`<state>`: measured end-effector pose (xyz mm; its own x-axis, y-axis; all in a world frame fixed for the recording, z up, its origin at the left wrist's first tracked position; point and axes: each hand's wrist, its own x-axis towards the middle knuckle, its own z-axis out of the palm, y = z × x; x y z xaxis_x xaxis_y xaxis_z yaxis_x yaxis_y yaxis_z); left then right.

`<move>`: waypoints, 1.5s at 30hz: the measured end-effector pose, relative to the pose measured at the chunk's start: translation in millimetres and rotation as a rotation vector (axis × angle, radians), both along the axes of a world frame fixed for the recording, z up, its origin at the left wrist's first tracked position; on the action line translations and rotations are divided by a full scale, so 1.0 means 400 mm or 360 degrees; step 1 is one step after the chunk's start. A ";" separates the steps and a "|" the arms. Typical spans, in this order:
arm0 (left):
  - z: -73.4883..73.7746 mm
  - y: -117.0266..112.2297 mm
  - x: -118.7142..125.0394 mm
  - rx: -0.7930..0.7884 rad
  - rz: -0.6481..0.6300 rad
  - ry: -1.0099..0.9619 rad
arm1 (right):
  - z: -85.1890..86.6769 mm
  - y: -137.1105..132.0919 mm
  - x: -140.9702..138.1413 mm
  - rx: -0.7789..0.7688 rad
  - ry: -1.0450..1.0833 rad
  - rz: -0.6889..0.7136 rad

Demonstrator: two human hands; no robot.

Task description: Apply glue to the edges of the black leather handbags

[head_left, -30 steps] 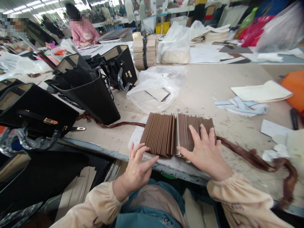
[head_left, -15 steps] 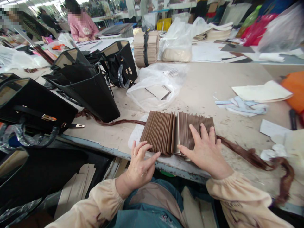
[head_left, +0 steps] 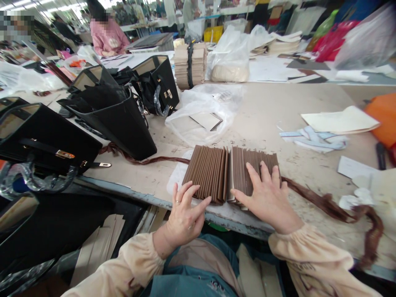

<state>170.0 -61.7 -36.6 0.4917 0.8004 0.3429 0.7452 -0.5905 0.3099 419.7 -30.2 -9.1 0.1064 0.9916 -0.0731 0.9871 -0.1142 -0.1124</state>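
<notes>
The left hand, its grip loosely open, is edging slightly right along the left brown stack, while the right hand, spread wide, is resting on the right brown stack, apparently steadying it near the desk's near edge.

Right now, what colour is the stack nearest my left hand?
Brown; the head view shows the stack best.

No text can be read. Blurred lettering stands on the sleeve at lower right, a small illegible mark on the teal apron at bottom centre, faint print on the clear plastic bag above centre.
</notes>
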 end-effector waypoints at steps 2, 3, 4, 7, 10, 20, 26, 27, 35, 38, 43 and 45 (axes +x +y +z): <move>0.003 0.000 0.001 0.0000 0.0006 0.0009 | 0.000 0.000 0.000 0.0000 -0.0009 0.0000; 0.005 0.000 0.002 -0.0007 0.0010 0.0015 | -0.001 0.000 -0.001 -0.0001 -0.0012 0.0000; 0.006 0.000 0.005 -0.0017 0.0012 0.0024 | 0.000 0.000 -0.002 -0.0001 -0.0014 -0.0002; 0.008 -0.001 0.023 -0.0053 0.0016 0.0037 | 0.001 0.001 -0.005 -0.0003 -0.0016 0.0000; 0.007 -0.001 0.050 -0.0093 -0.0001 0.0046 | 0.000 -0.001 -0.002 0.0016 -0.0017 0.0005; -0.003 -0.004 0.091 -0.0144 0.0033 0.0076 | 0.004 -0.006 -0.023 0.0229 -0.0050 0.0082; 0.005 -0.007 0.052 -0.0113 -0.0057 -0.0113 | -0.009 -0.005 -0.049 0.0171 -0.0091 0.0109; 0.005 -0.005 0.033 -0.0087 -0.0043 -0.0189 | -0.011 -0.005 -0.048 0.0173 -0.0099 0.0114; -0.009 0.000 -0.090 0.0017 0.0178 -0.0113 | -0.011 -0.007 -0.042 0.0164 -0.0143 0.0149; -0.011 -0.009 -0.084 0.0013 0.0167 -0.0083 | -0.011 -0.008 -0.041 0.0154 -0.0146 0.0146; -0.013 -0.011 -0.072 -0.0005 0.0166 -0.0083 | -0.012 -0.007 -0.040 0.0139 -0.0145 0.0147; -0.013 -0.011 -0.072 0.0014 0.0162 -0.0116 | -0.011 -0.006 -0.041 0.0141 -0.0151 0.0150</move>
<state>141.1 -66.0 -41.6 0.3816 0.8416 0.3821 0.7769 -0.5161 0.3607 403.4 -32.7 -13.6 0.0145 0.9997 0.0212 0.9996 -0.0140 -0.0237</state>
